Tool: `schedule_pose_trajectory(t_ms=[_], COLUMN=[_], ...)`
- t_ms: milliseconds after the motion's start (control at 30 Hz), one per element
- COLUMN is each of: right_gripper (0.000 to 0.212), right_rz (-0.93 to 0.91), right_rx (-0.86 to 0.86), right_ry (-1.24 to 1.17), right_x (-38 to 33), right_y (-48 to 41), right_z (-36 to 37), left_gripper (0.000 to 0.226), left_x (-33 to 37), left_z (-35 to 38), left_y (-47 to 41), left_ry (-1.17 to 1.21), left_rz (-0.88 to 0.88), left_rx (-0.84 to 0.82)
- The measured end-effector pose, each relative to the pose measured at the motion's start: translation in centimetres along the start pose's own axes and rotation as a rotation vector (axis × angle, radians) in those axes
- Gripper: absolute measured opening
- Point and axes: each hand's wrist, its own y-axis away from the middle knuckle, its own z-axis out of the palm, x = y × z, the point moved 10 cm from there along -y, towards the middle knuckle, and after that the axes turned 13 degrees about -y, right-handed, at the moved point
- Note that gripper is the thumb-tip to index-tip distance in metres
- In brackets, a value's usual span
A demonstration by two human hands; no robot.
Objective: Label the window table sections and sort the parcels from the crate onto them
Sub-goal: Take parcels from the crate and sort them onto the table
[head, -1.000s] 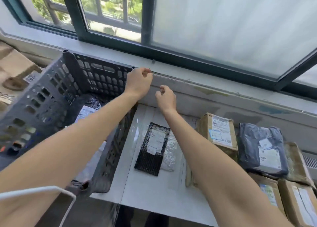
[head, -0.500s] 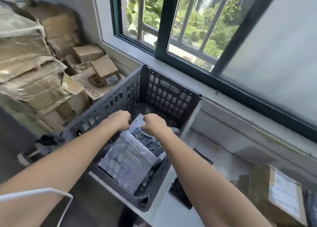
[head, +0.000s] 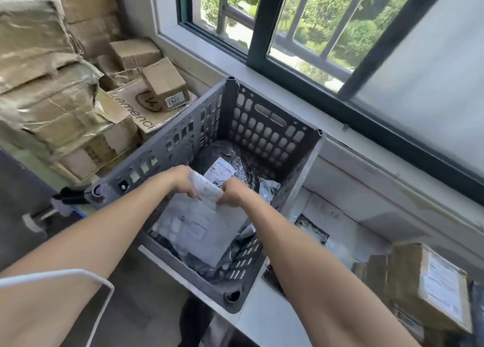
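Under window (head: 429,84), left grip (head: 180,181) and right grip (head: 233,193) pinch blurred parcel (head: 199,228) in crate (head: 262,129).

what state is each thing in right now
grey crate, upright, partly filled
white mailer, inside the crate, top end raised
left hand, gripping the mailer's top edge
right hand, gripping the same edge
cardboard box, sealed, label up, on the table

Bright daylight pours through the window (head: 327,32); wide-angle bending warps the edges, with slight motion blur throughout.
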Motion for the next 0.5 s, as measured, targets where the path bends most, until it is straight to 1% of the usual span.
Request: schedule_pose_trajectory(t_ms=[33,67,133,167,233,267,300,400,433,467,500], right_gripper=[0.027,0.031,0.029,0.026,0.026,0.029,0.034,0.064,0.07,0.07,0.065], right_rz=[-0.038,-0.083,-0.176,-0.217,-0.284,-0.304,-0.318,-0.298,-0.277,-0.258,-0.237], right_rx=[0.036,0.082,0.174,0.219,0.309,0.357,0.422,0.692,0.735,0.731,0.695], right_ry=[-0.047,-0.102,-0.251,-0.324,-0.42,-0.459,-0.489,-0.604,-0.698,-0.819,-0.935], right_x=[-0.5,-1.1,-2.1,-2.4,-2.4,-2.2,-1.8,0.7,1.9,3.1,4.3], right_y=[0.3,0.8,2.2,3.0,5.0,5.9,6.9,10.1,10.9,11.4,11.6], right_z=[-1.7,-3.8,-8.6,-11.1,-15.6,-17.4,-19.0,-22.7,-23.2,-23.1,-22.8], left_gripper=[0.036,0.033,0.025,0.022,0.025,0.026,0.026,0.024,0.026,0.026,0.026], left_x=[0.1,0.1,-0.2,-0.1,0.9,1.6,2.3,4.6,5.5,6.5,7.6], left_z=[-0.4,-1.1,-2.5,-3.1,-4.5,-5.6,-6.7,-9.1,-9.7,-10.2,-10.7], left_y=[0.0,0.2,0.9,1.4,2.3,2.7,3.1,4.2,4.5,4.8,5.1], left_ry=[0.109,0.228,0.423,0.505,0.692,0.773,0.823,0.908,0.95,0.995,1.04], left_rz=[0.014,0.019,0.006,0.004,0.046,0.082,0.117,0.169,0.185,0.208,0.229], left_rx=[0.009,0.027,0.046,0.027,0.003,0.024,0.058,0.139,0.153,0.165,0.174])
